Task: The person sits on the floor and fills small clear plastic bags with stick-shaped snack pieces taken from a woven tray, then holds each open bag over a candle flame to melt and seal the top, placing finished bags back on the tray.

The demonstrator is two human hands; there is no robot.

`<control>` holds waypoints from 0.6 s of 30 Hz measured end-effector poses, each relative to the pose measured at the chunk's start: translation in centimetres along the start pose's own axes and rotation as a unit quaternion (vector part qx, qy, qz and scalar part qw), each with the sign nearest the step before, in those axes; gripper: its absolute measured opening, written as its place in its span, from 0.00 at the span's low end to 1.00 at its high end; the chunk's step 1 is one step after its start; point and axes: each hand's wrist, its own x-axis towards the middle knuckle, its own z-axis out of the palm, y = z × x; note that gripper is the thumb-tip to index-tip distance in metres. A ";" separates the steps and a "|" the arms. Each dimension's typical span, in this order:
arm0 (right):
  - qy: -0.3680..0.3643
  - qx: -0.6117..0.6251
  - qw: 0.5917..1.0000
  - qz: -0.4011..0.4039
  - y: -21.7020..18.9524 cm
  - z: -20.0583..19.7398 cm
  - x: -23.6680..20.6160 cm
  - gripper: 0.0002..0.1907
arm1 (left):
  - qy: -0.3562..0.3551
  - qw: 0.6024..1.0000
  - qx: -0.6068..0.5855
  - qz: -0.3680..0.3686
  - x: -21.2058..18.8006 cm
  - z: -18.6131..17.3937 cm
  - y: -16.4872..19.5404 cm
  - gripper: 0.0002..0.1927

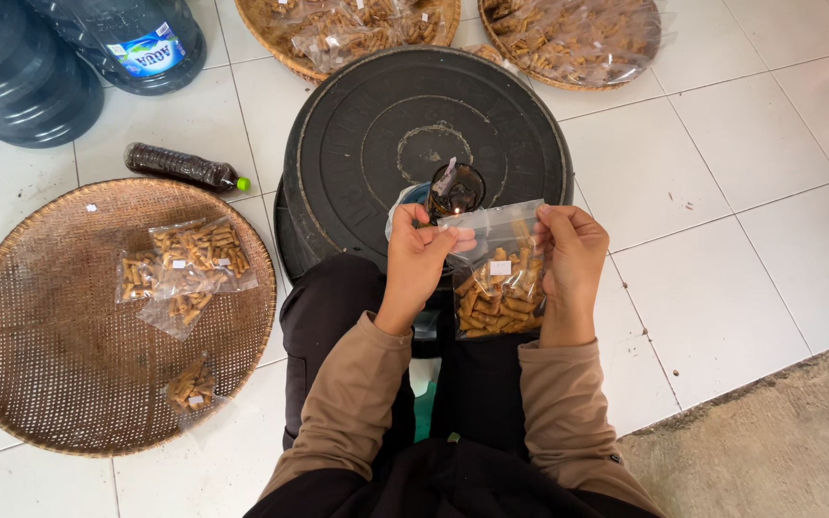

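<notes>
A clear plastic bag of small brown snack sticks (499, 288) hangs upright between both hands above my lap. My left hand (416, 259) pinches its top left edge, and my right hand (570, 257) grips its top right edge. Just beyond the bag's top stands a small dark glass lamp (455, 188) with a wick, on a black round lid (376, 125).
A round woven tray (40, 326) at the left carries several sealed snack bags (194, 257). A dark bottle (182, 167) lies on the white tiles. Blue water jugs (21, 67) stand far left. Two woven trays (568, 38) of filled bags sit at the back.
</notes>
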 end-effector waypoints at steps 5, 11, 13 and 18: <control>0.002 0.000 1.000 -0.002 0.0 -0.3 0.0 0.05 | -0.009 1.000 -0.011 0.008 0.0 0.1 -0.3 0.16; 0.001 0.003 1.000 -0.003 0.1 -0.8 0.1 0.05 | -0.014 0.999 -0.016 0.025 -0.1 0.5 -0.7 0.16; 0.000 0.005 1.000 -0.004 0.1 -0.9 0.2 0.05 | -0.018 0.999 -0.014 0.035 0.0 0.5 -0.7 0.16; 0.002 0.012 1.000 -0.004 0.2 -1.1 0.3 0.05 | -0.014 0.999 -0.013 0.039 0.0 0.7 -0.8 0.17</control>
